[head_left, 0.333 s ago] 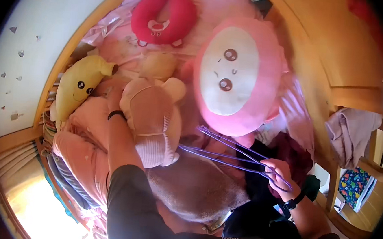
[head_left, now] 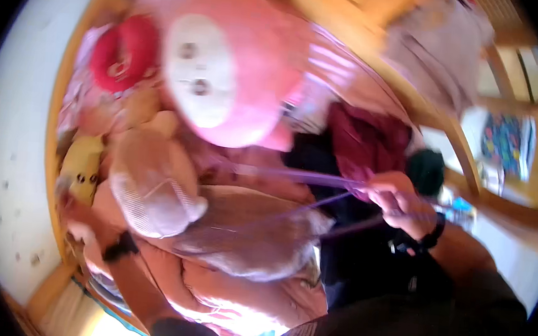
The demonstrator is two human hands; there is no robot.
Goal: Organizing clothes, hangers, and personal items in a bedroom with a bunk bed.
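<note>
Purple hangers (head_left: pixel 318 179) are clasped in the right grip (head_left: pixel 396 202), extending left of it; if swung low, they could be snagged by the fluffy cloth (head_left: pixel 246 255). The state of the left grip (head_left: pixel 86 224) cannot be told.

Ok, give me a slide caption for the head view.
Right hand gripping thin purple hanger-like loops, blurred left hand near a dark-eyed yellow plush toy.

Purple hangers (head_left: pixel 309 177) v blurry, L fingers (head_left: pixel 74 211) too smeared to ID grip.
</note>
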